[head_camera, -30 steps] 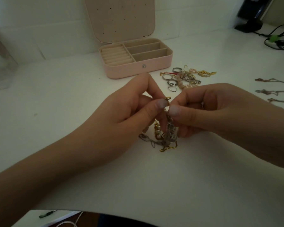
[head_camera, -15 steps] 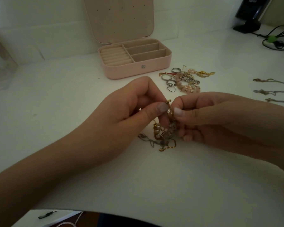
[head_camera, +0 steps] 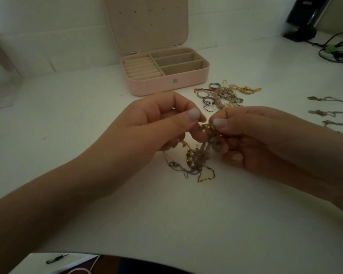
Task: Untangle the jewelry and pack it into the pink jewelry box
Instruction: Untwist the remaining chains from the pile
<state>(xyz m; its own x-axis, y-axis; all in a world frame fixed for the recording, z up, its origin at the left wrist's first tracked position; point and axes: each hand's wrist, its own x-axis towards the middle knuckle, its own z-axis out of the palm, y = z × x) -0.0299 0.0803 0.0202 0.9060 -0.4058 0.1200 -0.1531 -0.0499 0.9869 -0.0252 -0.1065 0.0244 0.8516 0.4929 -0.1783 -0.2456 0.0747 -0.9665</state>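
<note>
Head view. The left hand (head_camera: 156, 123) enters from the lower left with the forearm laid diagonally over the white table (head_camera: 186, 214); its thumb and forefinger are pressed together, pinching the upper end of a tangled cluster of chains (head_camera: 198, 155), while the other fingers curl beneath. The right hand (head_camera: 261, 139) enters from the right, knuckles upward; its thumb and forefinger likewise pinch the top of the same cluster, just beside the left fingertips, and the lower fingers fold inward against the chains. The two pinches almost meet above the table. The cluster, of gold links, grey chain and small pearl-like beads, hangs from the fingertips, and its lower loops trail on the table between the wrists. The pink jewelry box (head_camera: 166, 80) stands open behind the hands, lid upright, showing ring rolls at left and three long compartments at right. A pile of rings and beaded jewelry (head_camera: 222, 95) lies just right of the box's front. Three separate chains (head_camera: 329, 112) lie side by side at the right edge. Black cables (head_camera: 337, 50) sit at the far right corner.
</note>
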